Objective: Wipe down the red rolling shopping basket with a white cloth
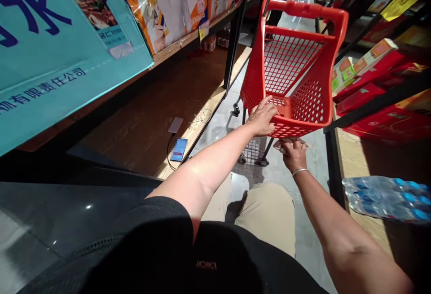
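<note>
Red shopping cart point(253, 76) stands in the aisle right ahead of the person, between the left shelf point(215, 102) and the right shelf point(348, 148). Left hand point(264, 116) is clamped on the basket's near-left corner, fingers curled over the edge. Right hand point(294, 152) is closed on a crumpled pale cloth point(279, 145), just under the basket's near edge. Probably a cloth, anyway: fingers hide most of it, and can't tell if it touches the plastic.

Handling: basket reads as stiff molded plastic, light for its bulk, smooth and a bit slick, hard to break. Casters point(263, 162) mean it should roll or swivel under a side push, so a firm hold on the corner or handle point(303, 9) makes sense. Cloth: soft, limp, weightless; best bunched in the palm.
</note>
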The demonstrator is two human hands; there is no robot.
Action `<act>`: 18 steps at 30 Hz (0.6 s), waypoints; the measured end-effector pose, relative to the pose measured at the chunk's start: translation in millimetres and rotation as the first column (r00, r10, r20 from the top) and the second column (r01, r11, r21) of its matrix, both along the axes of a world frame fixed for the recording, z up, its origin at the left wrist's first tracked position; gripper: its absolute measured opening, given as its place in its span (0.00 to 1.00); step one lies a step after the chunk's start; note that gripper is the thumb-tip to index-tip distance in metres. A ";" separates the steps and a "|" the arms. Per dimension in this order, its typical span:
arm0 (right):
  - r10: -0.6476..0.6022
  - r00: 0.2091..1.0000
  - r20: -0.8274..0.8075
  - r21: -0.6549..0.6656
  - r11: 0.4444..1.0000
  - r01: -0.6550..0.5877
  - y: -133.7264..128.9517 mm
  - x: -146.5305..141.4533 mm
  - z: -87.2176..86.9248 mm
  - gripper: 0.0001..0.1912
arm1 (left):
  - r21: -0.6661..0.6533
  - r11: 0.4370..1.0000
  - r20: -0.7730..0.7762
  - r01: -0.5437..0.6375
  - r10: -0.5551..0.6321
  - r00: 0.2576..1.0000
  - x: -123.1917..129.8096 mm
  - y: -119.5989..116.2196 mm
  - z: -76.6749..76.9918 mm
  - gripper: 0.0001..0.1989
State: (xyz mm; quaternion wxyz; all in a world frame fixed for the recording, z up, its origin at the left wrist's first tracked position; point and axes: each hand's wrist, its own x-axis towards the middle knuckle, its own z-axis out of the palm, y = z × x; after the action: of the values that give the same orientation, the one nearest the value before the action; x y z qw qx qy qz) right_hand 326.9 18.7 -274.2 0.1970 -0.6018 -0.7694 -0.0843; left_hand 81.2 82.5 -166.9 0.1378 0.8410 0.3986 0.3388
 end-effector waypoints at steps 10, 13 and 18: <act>-0.089 0.970 -0.227 0.477 0.858 0.190 26.7 -14.5 69.0 0.12 | 0.042 0.999 -0.002 -0.009 0.009 1.000 -4.3 16.0 -6.2 0.15; -0.119 0.965 -0.233 0.358 0.912 0.199 27.6 -15.1 33.7 0.14 | 0.062 0.998 -0.010 -0.007 0.008 1.000 -7.8 15.5 -1.9 0.15; -0.151 0.941 -0.302 0.028 0.986 0.167 29.0 -13.8 -6.5 0.16 | 0.027 0.999 -0.038 0.032 -0.031 0.999 -14.1 19.0 2.2 0.18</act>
State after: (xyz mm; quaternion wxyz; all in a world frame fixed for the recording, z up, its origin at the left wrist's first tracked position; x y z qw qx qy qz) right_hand 313.1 47.6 -280.7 0.3195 -0.6623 -0.6771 -0.0287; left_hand 67.2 101.5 -164.7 0.1241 0.8553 0.3831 0.3260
